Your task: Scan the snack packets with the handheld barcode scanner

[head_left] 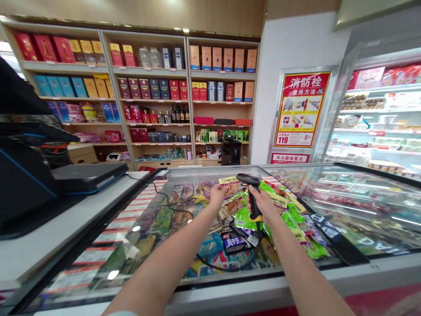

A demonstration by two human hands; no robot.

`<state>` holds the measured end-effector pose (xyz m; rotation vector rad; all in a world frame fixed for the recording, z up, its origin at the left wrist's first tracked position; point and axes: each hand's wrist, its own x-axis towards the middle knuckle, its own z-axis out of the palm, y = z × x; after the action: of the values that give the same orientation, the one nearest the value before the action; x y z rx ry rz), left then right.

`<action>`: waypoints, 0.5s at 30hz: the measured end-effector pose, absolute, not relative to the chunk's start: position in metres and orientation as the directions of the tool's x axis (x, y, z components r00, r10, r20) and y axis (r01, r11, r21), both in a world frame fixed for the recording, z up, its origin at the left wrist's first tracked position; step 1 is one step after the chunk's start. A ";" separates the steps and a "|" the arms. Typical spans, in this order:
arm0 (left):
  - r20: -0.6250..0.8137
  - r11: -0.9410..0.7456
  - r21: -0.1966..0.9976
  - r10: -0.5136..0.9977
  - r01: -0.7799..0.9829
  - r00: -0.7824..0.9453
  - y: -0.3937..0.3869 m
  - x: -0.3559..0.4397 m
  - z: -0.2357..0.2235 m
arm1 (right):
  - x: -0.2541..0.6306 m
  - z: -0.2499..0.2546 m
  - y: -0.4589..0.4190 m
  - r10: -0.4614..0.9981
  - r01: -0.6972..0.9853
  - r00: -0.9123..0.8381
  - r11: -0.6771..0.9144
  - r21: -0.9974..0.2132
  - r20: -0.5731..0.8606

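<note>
My right hand (261, 202) is wrapped round the handle of a black barcode scanner (249, 179), its head tilted over the snack packets. A black cable (230, 268) runs from the yellow-collared base of the handle and loops across the glass. To the left, my left hand (219, 194) pinches the edge of a snack packet (234, 189) with a yellow header and brown sticks inside. Around both hands lie bright green snack packets (243, 218) and a black packet (233, 242) with white lettering. Part of the held packet is hidden behind my fingers.
The packets lie on the glass top of a chest freezer (148, 245), with more goods visible beneath. A white counter (62, 219) with a black scale-like device (90, 176) stands left. Behind are shelves of boxes (164, 87); a lit display fridge (378, 114) is at right.
</note>
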<state>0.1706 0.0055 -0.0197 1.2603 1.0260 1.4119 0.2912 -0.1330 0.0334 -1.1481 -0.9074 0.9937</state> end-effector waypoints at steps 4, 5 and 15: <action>0.199 -0.207 0.977 0.972 0.056 0.121 -0.012 0.219 -0.017 | 0.311 0.027 -0.141 0.945 -0.127 0.316 0.130 -0.983 0.084; 0.197 -0.219 0.966 0.968 0.140 0.157 -0.018 0.224 -0.017 | 0.315 0.025 -0.144 0.948 -0.119 0.309 0.124 -0.985 0.083; 0.382 -0.497 0.538 0.864 0.681 0.328 -0.058 0.138 -0.012 | 0.324 0.015 -0.164 0.930 -0.144 0.359 0.136 -0.980 0.077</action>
<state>0.1378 -0.0578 -0.0121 2.3164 1.3888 0.9320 0.3237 -0.1636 0.0153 -1.1593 -0.8768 0.9429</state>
